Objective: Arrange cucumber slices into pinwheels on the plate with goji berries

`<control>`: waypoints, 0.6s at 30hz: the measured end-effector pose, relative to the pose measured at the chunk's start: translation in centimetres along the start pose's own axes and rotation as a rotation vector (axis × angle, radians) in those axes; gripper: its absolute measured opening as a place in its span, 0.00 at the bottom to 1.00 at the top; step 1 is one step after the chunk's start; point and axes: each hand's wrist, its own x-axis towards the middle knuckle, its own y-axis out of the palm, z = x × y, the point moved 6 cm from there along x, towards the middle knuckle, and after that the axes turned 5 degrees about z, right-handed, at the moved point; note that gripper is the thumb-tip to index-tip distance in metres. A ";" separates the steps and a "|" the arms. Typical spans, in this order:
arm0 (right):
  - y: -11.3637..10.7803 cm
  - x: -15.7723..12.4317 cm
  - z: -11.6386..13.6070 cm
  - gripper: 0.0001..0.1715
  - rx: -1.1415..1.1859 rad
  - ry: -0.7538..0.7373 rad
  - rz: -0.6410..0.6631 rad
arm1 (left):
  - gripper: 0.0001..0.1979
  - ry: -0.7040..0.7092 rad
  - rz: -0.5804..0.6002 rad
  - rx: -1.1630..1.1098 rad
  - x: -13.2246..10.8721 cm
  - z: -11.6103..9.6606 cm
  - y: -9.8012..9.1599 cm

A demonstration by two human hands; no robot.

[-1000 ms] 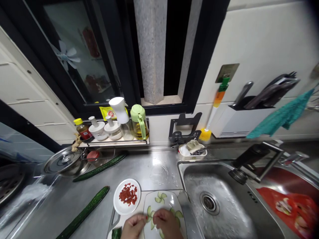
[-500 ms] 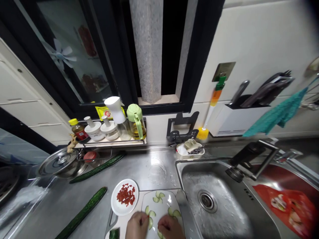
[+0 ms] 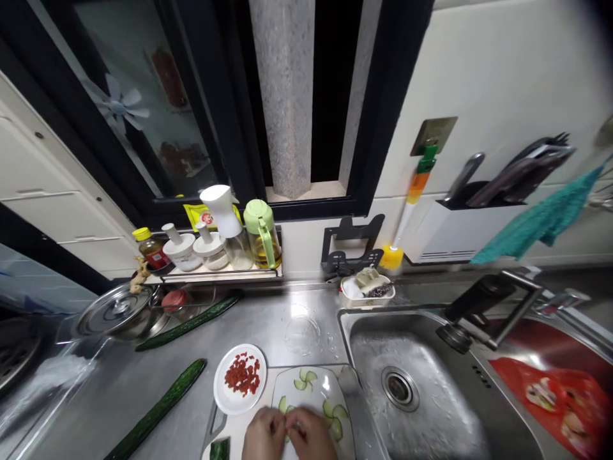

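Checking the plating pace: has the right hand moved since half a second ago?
Yes. The right hand slid left along the white plate and now meets the left hand.

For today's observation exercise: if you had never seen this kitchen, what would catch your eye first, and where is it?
First, the left hand and right hand meeting at the bottom edge over a white plate of cucumber slices. Just left sits a small dish of red berries. Two long cucumbers lie across the steel counter on the left, and the sink fills the right.
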 end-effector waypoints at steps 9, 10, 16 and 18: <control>1.1 0.5 -2.0 0.06 0.165 0.109 0.015 | 0.12 0.026 0.017 0.023 0.0 -0.4 -0.2; 1.1 0.5 -2.2 0.06 0.181 0.115 0.019 | 0.12 0.027 0.004 0.024 -0.1 -0.4 -0.3; -0.4 0.5 -2.5 0.09 0.206 0.192 -0.041 | 0.13 0.052 -0.076 -0.021 -0.5 0.4 -1.1; -1.2 0.3 -2.3 0.08 0.187 0.217 -0.057 | 0.13 0.039 -0.067 -0.057 -0.5 0.6 -1.3</control>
